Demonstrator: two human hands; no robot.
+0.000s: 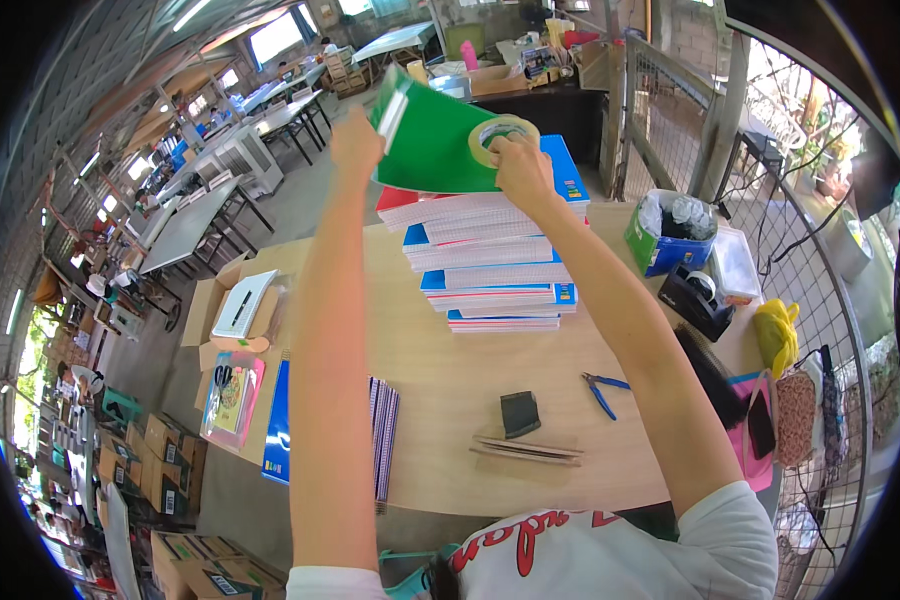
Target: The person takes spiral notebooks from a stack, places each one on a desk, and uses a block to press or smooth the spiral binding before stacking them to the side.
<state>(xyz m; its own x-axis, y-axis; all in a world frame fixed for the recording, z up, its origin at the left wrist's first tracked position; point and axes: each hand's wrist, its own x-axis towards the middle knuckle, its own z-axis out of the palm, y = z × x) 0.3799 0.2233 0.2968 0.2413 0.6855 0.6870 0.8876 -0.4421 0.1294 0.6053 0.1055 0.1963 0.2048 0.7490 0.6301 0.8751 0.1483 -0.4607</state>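
A roll of tape [484, 139] is in my right hand [523, 172], whose fingers close on its ring at the right edge of a green cover [432, 140]. The green cover lies over the top of a tall stack of notebooks [490, 250], with a bright white strip near its left end. My left hand [358, 145] is raised beside that left end, its fingers drawn together and somewhat blurred. What it pinches cannot be made out. The stack shows white page edges with blue and red covers between them.
Blue-handled pliers [604, 394], a small dark block [519, 414] and thin strips [526, 451] lie on the table [440, 360]. Spiral notebooks [383, 435] sit by my left forearm. A tape dispenser [697, 303] and a blue-green box [670, 245] stand right. An open carton [202, 312] stands left.
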